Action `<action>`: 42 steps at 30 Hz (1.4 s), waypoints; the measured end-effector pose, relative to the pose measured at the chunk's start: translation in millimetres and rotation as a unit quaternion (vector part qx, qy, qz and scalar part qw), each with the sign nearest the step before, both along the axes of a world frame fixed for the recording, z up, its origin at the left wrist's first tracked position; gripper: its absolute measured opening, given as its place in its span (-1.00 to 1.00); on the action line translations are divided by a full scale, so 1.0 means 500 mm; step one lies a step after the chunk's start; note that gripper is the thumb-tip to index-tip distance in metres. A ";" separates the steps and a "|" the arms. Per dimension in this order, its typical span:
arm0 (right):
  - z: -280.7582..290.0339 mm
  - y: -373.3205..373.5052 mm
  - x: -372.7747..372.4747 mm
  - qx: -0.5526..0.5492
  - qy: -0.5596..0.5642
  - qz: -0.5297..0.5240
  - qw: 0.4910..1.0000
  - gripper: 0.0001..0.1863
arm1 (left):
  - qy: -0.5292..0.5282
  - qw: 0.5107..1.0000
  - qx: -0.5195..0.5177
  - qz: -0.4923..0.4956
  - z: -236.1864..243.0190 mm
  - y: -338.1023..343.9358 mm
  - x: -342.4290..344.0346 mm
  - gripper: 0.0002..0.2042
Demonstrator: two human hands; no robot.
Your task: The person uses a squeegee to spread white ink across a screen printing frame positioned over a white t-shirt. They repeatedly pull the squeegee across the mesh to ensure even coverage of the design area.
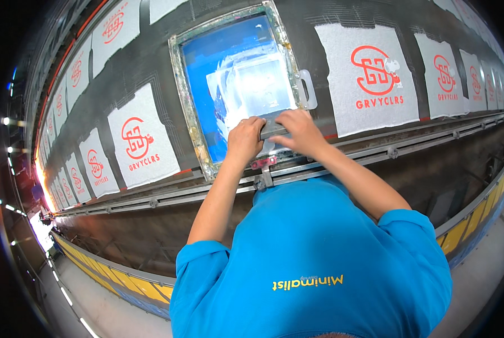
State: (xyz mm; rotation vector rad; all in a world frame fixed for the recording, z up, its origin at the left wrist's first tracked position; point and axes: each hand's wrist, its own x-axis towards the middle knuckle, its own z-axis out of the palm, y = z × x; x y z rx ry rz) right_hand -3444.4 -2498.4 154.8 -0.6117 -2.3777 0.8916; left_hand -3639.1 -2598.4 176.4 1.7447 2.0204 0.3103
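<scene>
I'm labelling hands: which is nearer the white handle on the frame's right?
Right. The right hand is just below the white handle; the left hand is farther, lower left.

Red lettering point(380, 102) on pale panels point(370, 122), yellow lettering point(308, 283) on blue shirt point(314, 236)

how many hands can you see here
2: the person's left hand on the left end of the grey squeegee, and the right hand at its right end. Any in the bright far background would be too small to tell.
</scene>
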 end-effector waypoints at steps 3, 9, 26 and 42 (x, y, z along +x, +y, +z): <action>-0.014 0.093 -0.011 -0.045 -0.046 -0.197 0.978 -0.60 | -0.019 0.999 0.021 -0.021 0.000 -0.029 -0.002 -0.42; -0.108 0.208 -0.065 -0.216 -0.055 -0.403 0.887 -0.57 | -0.022 0.995 0.063 -0.076 -0.035 -0.069 0.034 -0.39; -0.039 0.166 -0.057 -0.232 0.015 -0.406 0.884 -0.66 | -0.008 0.994 0.100 -0.035 0.023 0.180 -0.112 -0.50; 0.034 0.074 -0.259 -0.195 0.057 -0.352 0.914 -0.58 | -0.084 0.987 0.132 -0.021 0.049 -0.256 -0.141 -0.36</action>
